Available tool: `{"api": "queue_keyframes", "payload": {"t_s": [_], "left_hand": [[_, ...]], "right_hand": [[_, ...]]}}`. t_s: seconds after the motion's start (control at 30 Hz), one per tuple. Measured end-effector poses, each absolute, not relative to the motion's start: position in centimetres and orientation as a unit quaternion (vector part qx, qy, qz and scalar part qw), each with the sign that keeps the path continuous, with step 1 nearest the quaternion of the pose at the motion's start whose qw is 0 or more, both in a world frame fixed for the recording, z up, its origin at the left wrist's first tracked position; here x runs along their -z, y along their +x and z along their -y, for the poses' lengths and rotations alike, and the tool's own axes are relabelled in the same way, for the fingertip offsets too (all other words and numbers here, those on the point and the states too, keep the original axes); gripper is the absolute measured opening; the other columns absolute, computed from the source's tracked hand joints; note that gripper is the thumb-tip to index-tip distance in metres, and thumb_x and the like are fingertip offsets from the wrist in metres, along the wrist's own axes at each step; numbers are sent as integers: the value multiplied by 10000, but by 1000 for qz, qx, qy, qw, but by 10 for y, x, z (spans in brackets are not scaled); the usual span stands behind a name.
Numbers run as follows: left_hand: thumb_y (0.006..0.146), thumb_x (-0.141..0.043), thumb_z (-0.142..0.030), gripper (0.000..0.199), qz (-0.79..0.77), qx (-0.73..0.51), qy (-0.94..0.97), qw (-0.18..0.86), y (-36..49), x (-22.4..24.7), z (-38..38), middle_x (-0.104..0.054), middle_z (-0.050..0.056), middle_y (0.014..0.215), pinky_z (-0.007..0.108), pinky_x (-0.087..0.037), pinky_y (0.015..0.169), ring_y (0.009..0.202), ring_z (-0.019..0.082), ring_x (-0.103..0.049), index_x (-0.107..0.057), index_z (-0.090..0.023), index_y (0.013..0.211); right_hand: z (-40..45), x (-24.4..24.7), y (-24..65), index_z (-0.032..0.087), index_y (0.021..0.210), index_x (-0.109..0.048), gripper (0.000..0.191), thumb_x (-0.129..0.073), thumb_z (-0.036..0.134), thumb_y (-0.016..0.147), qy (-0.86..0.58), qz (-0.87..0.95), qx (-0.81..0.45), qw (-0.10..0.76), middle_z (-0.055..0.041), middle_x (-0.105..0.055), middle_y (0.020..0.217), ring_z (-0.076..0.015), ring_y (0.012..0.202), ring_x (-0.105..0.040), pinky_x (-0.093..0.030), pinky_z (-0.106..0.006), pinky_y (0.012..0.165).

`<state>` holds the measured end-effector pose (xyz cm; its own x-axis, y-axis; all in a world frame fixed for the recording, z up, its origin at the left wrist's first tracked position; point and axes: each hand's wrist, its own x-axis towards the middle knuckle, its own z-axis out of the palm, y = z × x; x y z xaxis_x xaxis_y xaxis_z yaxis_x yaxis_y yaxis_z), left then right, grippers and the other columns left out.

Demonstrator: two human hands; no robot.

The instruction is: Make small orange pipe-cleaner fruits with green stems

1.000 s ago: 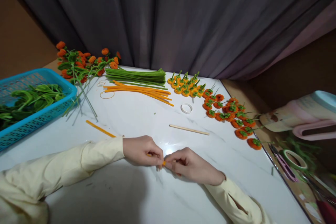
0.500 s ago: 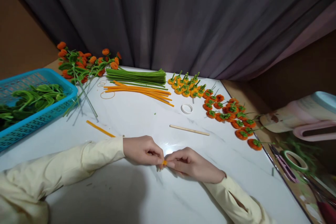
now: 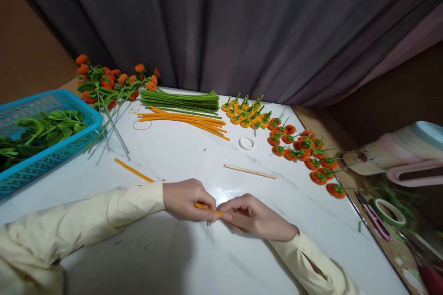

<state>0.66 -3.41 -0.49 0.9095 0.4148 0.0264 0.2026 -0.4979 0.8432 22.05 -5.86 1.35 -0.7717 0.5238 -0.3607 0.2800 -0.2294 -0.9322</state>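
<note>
My left hand (image 3: 190, 200) and my right hand (image 3: 255, 216) meet near the front middle of the white table. Between their fingertips they pinch a short orange pipe cleaner (image 3: 218, 213), most of it hidden by the fingers. One stretch of it shows over the left fingers. Another orange pipe cleaner (image 3: 133, 169) lies by my left sleeve, its near end covered. Beyond my hands rests a thin wooden stick (image 3: 249, 172). Further back are a bunch of orange pipe cleaners (image 3: 187, 120) and a thick bundle of green pipe cleaners (image 3: 180, 101).
A blue basket (image 3: 51, 152) of green leaves stands at left, beside finished orange flowers (image 3: 114, 80). Yellow flower heads (image 3: 245, 113) and orange flower heads (image 3: 304, 147) line the back right. A white ring (image 3: 246, 143), a pitcher (image 3: 398, 147), green tape (image 3: 389, 212) and scissors (image 3: 375, 219) also lie there.
A longer stretch of the orange pipe cleaner now shows over my left fingers. Both hands have stayed nearly in place.
</note>
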Motion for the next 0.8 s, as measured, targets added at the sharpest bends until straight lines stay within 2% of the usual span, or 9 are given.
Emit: {"api": "queue_keyframes", "payload": {"t_s": [0.17,0.37,0.57,0.8], "left_hand": [[850,-508,-227,200,-166,-112,855,478,6,4,32,-636,7,590,140,-347,503,473,59,-475,-681,-156,780],[837,-509,-244,210,-170,-97,855,481,5,5,32,-615,5,570,146,-341,498,466,58,-440,-685,-138,795],[834,-518,-251,196,-173,-94,856,478,4,7,32,-609,-10,561,149,-342,494,459,60,-437,-683,-155,790],[803,-525,-178,155,-171,-97,855,481,3,8,32,-635,-17,593,148,-355,512,479,61,-468,-675,-167,766]], "right_hand": [[58,-17,220,95,935,-664,352,-463,379,885,-312,657,-682,78,52,-353,550,-54,476,-259,-210,-203,426],[65,-12,216,121,879,-650,220,-513,290,844,-335,749,-561,106,67,-341,539,-57,475,-258,-231,-197,438],[78,-5,213,145,881,-606,199,-426,229,872,-327,833,-411,176,-18,-559,680,-90,554,-427,-354,-204,537],[80,-1,214,158,899,-567,221,-350,200,906,-287,883,-328,175,-46,-594,720,-116,569,-493,-359,-224,525]]}}
